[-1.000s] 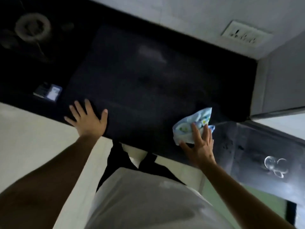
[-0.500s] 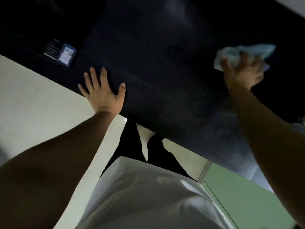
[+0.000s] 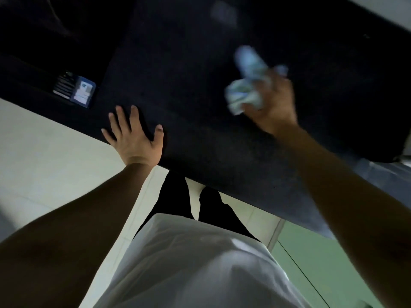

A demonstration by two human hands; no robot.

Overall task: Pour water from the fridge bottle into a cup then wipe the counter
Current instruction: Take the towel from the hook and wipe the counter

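2 hands over dark desk (image 3: 189, 63). Wiping step in hand, by my reading; no bottle or cup in view. Left hand (image 3: 133, 138) flat at near edge, fingers spread wide. Right hand (image 3: 273, 103) fingers curled round bunched cloth (image 3: 246, 92), blurred, over desk middle. Next: press cloth down, sweep across surface, avoid small box (image 3: 82, 91) at left.

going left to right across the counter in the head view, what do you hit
small blue box → left hand, flat on the counter edge → crumpled cloth → right hand gripping it, blurred
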